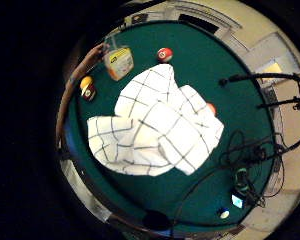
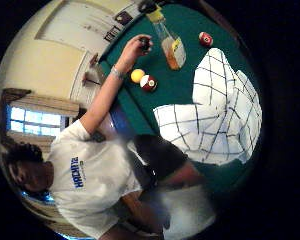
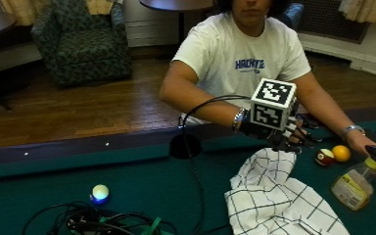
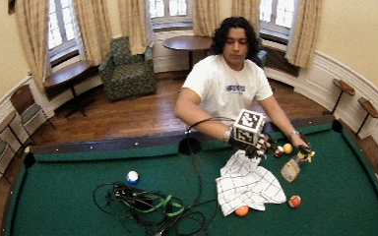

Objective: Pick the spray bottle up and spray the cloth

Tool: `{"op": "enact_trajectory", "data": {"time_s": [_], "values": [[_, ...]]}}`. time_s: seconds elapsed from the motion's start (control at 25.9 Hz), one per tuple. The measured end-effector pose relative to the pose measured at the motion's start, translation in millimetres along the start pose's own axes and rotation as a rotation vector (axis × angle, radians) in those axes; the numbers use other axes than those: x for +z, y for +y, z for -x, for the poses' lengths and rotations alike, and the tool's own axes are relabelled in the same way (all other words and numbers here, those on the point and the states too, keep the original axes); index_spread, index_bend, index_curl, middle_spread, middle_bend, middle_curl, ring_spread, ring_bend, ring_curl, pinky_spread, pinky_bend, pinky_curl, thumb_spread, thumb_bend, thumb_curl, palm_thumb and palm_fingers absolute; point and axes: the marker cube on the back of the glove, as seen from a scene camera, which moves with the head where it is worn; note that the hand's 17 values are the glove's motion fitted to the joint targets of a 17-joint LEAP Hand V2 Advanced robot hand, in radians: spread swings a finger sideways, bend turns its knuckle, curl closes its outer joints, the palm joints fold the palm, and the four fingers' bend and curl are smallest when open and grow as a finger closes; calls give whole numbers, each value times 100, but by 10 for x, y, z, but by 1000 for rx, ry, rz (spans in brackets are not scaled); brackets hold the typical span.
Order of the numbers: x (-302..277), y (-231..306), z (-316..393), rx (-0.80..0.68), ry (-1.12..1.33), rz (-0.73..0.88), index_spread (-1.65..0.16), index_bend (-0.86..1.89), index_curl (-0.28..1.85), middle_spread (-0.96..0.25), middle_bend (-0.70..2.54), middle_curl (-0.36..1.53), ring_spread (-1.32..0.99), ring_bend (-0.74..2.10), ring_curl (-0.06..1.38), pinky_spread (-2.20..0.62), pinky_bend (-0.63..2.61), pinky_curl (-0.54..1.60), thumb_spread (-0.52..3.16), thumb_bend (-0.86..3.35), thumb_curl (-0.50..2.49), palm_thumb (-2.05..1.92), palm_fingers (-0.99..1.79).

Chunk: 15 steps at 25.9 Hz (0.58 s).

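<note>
The gloved right hand (image 3: 286, 137) hovered over the near corner of the checked cloth (image 3: 276, 200), fingers spread and slack, holding nothing. The spray bottle (image 3: 357, 183) stood right of the cloth on the green counter (image 3: 142, 186), its trigger head in the bare hand (image 3: 370, 147). Best taken by the neck, nozzle turned toward the cloth.

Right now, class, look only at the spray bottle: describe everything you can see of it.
The spray bottle looks like clear plastic, holding amber liquid, with a yellow label and a yellow and black trigger head. It stands tilted on the green felt of the pool table, beside the checked white cloth and near two balls. The person's bare hand holds its head; the gloved right hand hovers over the cloth, not touching the bottle.
</note>
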Motion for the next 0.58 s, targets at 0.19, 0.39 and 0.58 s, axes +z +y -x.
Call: {"op": "enact_trajectory", "data": {"time_s": [0.19, 0.39, 0.58], "values": [[-182, 146, 277, -55, 24, 28, -45, 14, 33, -14, 19, 36, -17, 29, 31, 20, 31, 35, 98, -4, 40, 34, 22], [-281, 226, 495, -122, 23, 9, -46, 13, 31, -13, 19, 35, -16, 29, 31, 20, 32, 35, 98, -4, 38, 33, 22], [-295, 290, 598, -164, 35, 7, -49, 12, 29, -12, 17, 34, -15, 32, 32, 20, 33, 36, 98, -3, 37, 32, 20]]}}
